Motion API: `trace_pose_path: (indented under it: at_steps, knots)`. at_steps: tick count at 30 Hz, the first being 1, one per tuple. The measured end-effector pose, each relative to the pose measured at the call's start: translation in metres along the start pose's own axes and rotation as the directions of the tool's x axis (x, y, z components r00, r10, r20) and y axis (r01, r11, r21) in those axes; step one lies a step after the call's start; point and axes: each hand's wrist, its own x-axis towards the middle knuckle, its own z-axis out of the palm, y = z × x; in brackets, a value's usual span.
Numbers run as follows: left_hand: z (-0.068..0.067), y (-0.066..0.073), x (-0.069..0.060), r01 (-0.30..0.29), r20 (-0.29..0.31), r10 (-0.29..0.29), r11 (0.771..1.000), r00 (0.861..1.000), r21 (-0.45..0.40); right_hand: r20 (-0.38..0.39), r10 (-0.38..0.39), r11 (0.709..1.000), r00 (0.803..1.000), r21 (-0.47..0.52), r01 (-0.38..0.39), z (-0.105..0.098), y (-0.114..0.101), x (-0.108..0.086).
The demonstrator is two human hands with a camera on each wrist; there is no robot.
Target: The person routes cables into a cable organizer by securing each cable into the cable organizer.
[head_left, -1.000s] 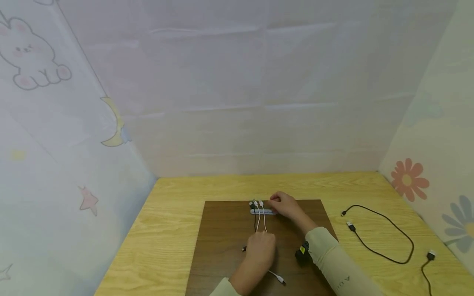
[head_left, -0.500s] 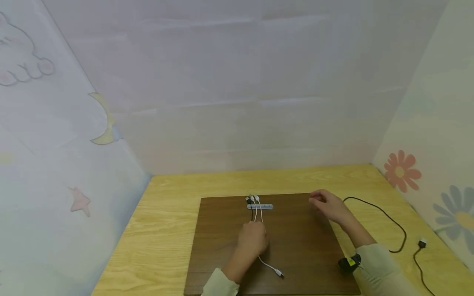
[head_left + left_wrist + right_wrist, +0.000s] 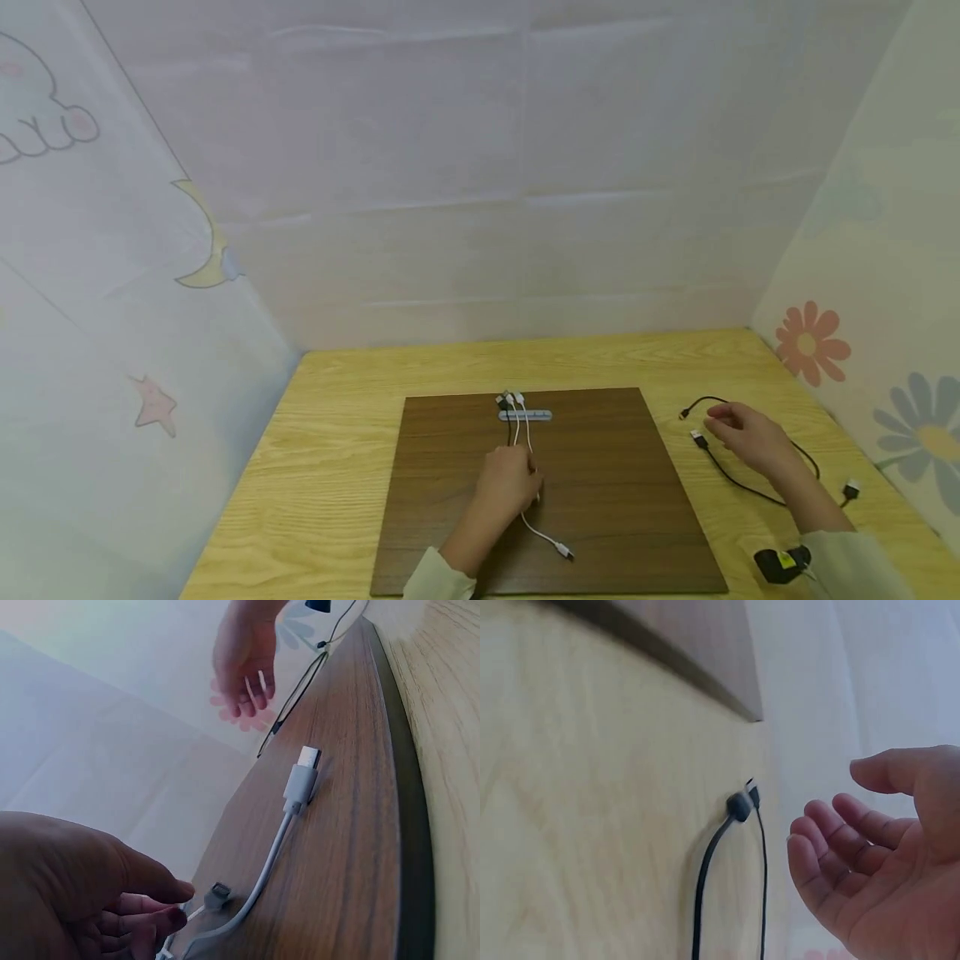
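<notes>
My left hand is low over the brown board, its thumb and fingertips pinching a white USB cable near a small connector. Another white cable curves out below that hand, its metal plug lying toward the board's front. Beyond, two white cables and a black one reach across a pale blue cable holder, plug ends together at its left part. My right hand, loosely curved and holding nothing, hovers above a black USB cable on the table. The left palm hides part of the cables.
The brown board lies on a yellow wood-grain table. Another black plug sits at the right, partly behind the right forearm. Patterned walls stand behind and on both sides.
My right hand has left the cable holder and moved right, past the board's edge, to above the black cable. My left hand stays on the cables. The head view has shifted slightly.
</notes>
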Motion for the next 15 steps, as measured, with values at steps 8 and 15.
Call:
trace_pose_path:
  at_steps: [8, 15]
  knots:
    - [-0.027, -0.042, -0.032, -0.094, 0.032, 0.092, 0.993, 0.995, 0.078, -0.005, -0.011, 0.993, 1.0, -0.114, 0.01, 0.005, 0.011, -0.007]
    - [-0.048, -0.088, -0.059, -0.156, 0.057, 0.151, 0.983, 0.987, 0.096, 0.016, 0.013, 0.994, 1.0, -0.112, -0.012, 0.006, 0.019, -0.005]
